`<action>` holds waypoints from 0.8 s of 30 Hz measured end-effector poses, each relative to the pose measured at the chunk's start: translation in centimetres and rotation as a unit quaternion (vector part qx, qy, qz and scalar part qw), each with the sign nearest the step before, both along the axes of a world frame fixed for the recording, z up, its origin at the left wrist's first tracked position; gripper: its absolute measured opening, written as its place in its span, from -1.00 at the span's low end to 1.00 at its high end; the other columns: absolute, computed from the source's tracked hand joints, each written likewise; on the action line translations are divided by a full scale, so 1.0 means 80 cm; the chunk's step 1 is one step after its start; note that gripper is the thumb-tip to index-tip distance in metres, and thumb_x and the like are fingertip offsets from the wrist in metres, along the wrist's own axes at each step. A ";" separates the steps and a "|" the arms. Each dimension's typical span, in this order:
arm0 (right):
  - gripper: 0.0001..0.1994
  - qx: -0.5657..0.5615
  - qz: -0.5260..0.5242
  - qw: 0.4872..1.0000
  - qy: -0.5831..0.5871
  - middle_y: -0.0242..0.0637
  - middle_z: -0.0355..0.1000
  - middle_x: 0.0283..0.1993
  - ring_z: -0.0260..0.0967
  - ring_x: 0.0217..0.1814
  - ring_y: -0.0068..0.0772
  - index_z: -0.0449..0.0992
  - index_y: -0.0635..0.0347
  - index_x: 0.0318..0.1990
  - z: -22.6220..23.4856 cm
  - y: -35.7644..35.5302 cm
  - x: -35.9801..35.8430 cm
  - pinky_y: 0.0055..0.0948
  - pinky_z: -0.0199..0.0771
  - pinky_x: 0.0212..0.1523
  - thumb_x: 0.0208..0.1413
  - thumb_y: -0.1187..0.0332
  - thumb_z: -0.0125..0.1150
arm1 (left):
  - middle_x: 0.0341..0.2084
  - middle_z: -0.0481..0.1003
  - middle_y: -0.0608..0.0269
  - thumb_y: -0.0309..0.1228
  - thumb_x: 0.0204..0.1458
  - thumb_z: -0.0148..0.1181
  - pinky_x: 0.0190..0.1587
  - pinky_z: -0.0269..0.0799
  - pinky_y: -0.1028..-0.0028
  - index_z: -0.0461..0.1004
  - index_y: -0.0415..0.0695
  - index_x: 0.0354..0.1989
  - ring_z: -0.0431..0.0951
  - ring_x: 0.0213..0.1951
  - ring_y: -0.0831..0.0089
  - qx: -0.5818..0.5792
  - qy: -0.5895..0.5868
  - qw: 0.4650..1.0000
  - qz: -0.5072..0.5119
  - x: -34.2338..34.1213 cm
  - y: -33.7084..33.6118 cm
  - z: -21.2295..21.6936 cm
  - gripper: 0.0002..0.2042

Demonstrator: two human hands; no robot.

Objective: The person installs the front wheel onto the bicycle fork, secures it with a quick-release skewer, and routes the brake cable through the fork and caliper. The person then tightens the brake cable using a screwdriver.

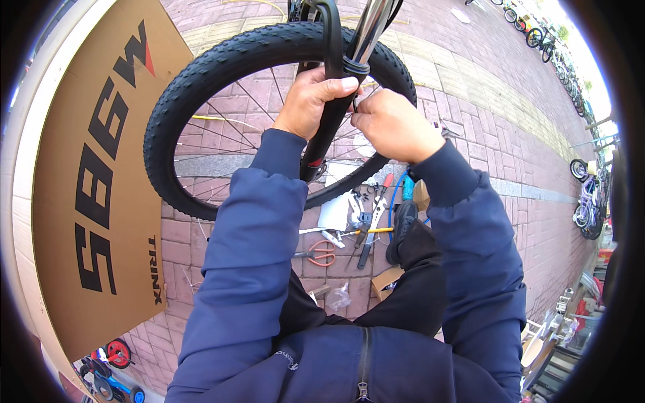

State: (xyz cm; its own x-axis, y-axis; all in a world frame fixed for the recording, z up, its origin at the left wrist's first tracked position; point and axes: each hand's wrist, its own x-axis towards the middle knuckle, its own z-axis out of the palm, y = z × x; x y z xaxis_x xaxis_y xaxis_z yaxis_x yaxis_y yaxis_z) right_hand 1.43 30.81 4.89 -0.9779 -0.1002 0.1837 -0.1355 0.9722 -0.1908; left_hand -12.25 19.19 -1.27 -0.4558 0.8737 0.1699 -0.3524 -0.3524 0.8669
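A bicycle front wheel with a knobby black tire (164, 111) stands before me, held in a suspension fork. Around the fork's black lower leg (329, 131), just below the shiny stanchion (371, 33), my left hand (306, 104) is closed, its thumb lying across the front. My right hand (396, 124) is closed in a pinch right beside that leg. A small dark piece shows at its fingertips, too little of it visible to name. The fingers' far sides are hidden behind the fork and the knuckles.
Red-handled scissors (322, 254), a silver wrench (377, 211) and several other tools lie on the brick paving below the wheel, near my shoe (403, 228). A large cardboard box (57, 201) stands at the left. Parked bicycles (588, 201) line the right.
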 end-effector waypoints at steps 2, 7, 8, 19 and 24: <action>-0.76 -0.125 -0.101 0.986 -0.050 0.11 0.48 -0.44 0.50 -0.26 0.18 0.57 0.42 -0.50 -0.008 -0.011 0.011 -0.02 0.50 -0.18 0.09 0.42 0.08 | -0.24 0.61 0.13 -0.34 0.14 0.22 -0.04 0.48 0.42 0.54 -0.27 0.01 0.58 -0.18 0.41 -0.017 0.002 1.000 0.003 0.003 -0.001 0.001 -0.67; -0.75 -0.460 -0.275 0.833 -0.136 -0.15 0.44 -0.54 0.51 -0.55 -0.30 0.55 0.43 -0.31 -0.014 -0.034 0.020 -0.32 0.53 -0.49 0.27 0.38 0.04 | -0.25 0.61 0.19 -0.28 0.15 0.27 -0.03 0.46 0.46 0.55 -0.26 -0.02 0.58 -0.17 0.46 -0.018 0.030 0.997 0.063 0.019 -0.004 0.009 -0.67; -0.75 -0.503 -0.281 0.807 -0.128 -0.18 0.43 -0.53 0.50 -0.57 -0.35 0.54 0.43 -0.28 -0.015 -0.038 0.020 -0.36 0.53 -0.53 0.29 0.38 0.04 | -0.25 0.61 0.20 -0.27 0.15 0.29 -0.03 0.46 0.47 0.55 -0.26 -0.03 0.57 -0.17 0.48 -0.021 0.047 0.995 0.084 0.023 -0.005 0.011 -0.67; -0.73 -0.562 -0.243 0.788 -0.063 -0.21 0.49 -0.49 0.49 -0.47 -0.41 0.56 0.42 -0.32 -0.060 -0.032 0.022 -0.40 0.57 -0.41 0.30 0.34 0.09 | -0.46 0.64 0.10 -0.45 0.04 0.28 -0.23 0.54 0.43 0.62 -0.33 -0.27 0.65 -0.35 0.44 -0.305 0.371 0.857 0.186 0.120 -0.084 -0.004 -0.82; -0.71 -0.478 -0.231 0.847 -0.030 -0.23 0.51 -0.47 0.53 -0.45 -0.43 0.54 0.38 -0.37 -0.075 -0.026 0.018 -0.43 0.53 -0.36 0.30 0.31 0.10 | -0.14 0.59 0.05 -0.52 0.08 0.32 0.00 0.52 0.46 0.38 -0.39 0.02 0.62 -0.11 0.39 -0.270 0.228 0.925 0.135 0.134 -0.066 -0.045 -0.62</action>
